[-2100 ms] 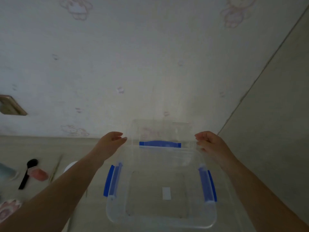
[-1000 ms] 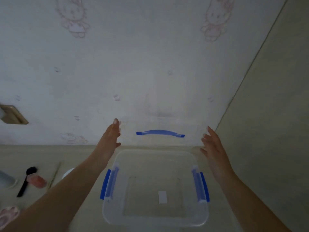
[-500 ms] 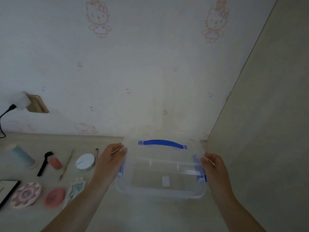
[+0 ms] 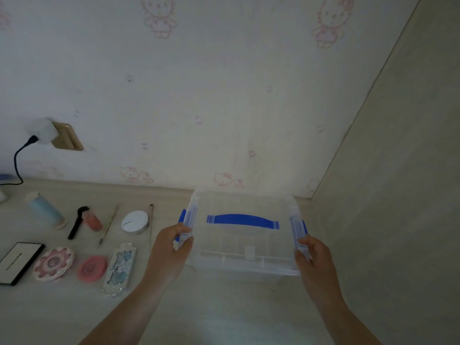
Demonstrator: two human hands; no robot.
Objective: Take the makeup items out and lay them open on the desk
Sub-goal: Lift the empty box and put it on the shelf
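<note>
Lid now seated on clear storage box [image 4: 245,255]; side latches being gripped by left hand [image 4: 171,247] and right hand [image 4: 312,255], where previously lid was being lowered.

The clear, glossy plastic storage box [image 4: 245,247] had an opaque blue plastic handle [image 4: 242,221] on its lid and blue plastic side clips [image 4: 182,216]. It stood on the pale beige desk [image 4: 224,307], which looked smooth and matt, like laminate. To the left lay a round white compact [image 4: 135,221] with a shiny metallic rim, a flat black case [image 4: 18,261] with a smooth, slightly glossy face, and a long palette [image 4: 119,267] in transparent, shiny plastic. The far wall [image 4: 199,83] was covered with matt printed wallpaper. The brass-coloured socket plate [image 4: 67,138] looked brushed and dull.
</note>
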